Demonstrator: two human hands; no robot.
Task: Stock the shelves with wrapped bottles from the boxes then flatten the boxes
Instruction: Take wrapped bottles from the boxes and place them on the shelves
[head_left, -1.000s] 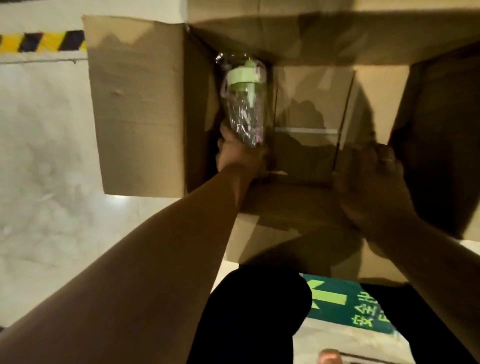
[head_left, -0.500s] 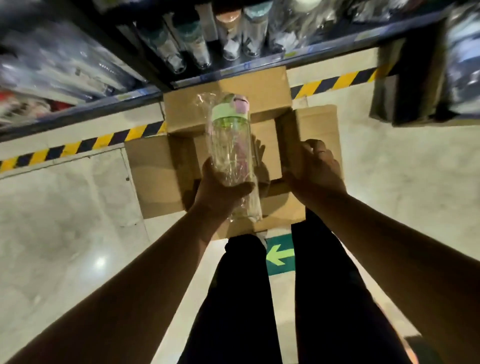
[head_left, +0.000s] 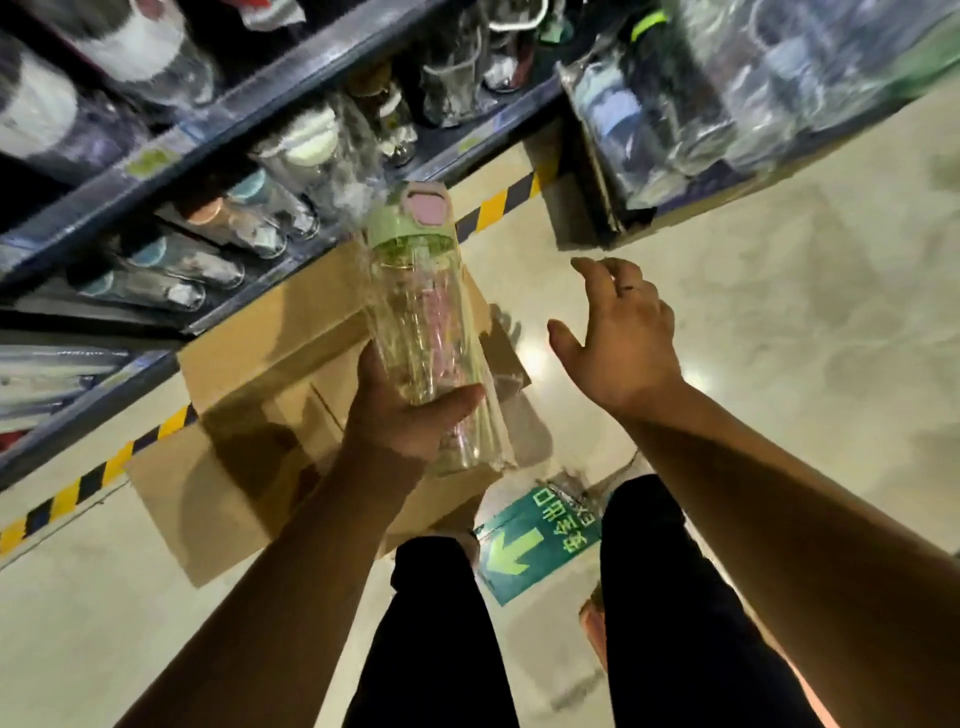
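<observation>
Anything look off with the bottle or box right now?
Nothing stands out. The left hand holds the wrapped bottle upright above the open cardboard box, wrap apparently intact; the right hand is open beside it.

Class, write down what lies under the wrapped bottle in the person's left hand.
Under the wrapped bottle, which the left hand grips, a cardboard box sits on the floor, flaps spread. Bottle, hand and forearm cover most of its inside, so any contents cannot be seen.
</observation>
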